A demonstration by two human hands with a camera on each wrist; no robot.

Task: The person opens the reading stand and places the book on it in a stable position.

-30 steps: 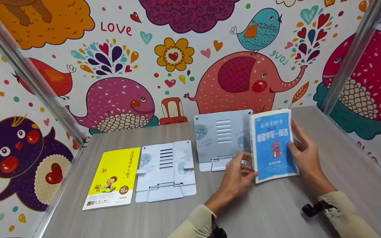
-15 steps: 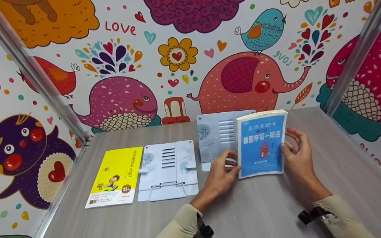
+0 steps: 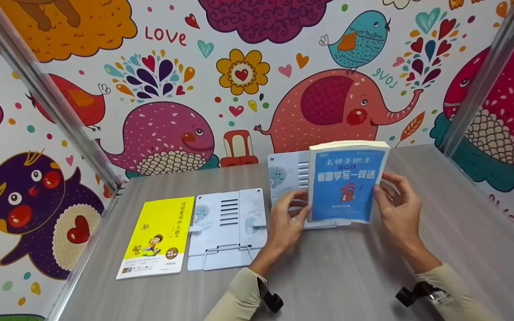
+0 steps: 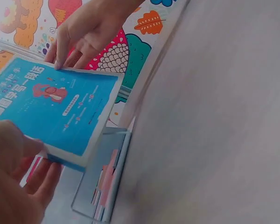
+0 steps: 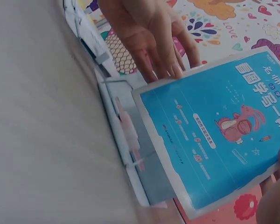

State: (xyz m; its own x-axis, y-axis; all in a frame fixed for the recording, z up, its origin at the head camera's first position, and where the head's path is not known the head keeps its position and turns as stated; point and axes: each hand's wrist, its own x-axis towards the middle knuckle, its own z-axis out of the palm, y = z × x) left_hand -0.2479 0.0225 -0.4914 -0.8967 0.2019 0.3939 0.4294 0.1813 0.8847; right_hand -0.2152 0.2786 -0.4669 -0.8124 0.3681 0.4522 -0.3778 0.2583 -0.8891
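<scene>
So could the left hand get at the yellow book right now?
Probably not while the left hand grips the blue book; otherwise the way looks free, with nothing lying on the yellow book.

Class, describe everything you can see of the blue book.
The blue book is a thick, closed paperback: blue cover, pale border, white Chinese lettering, a pink rabbit, cream page edges. Roughly upright, it is gripped at its sides by the left hand and right hand, before the rear stand; whether book and stand touch is unclear.
</scene>
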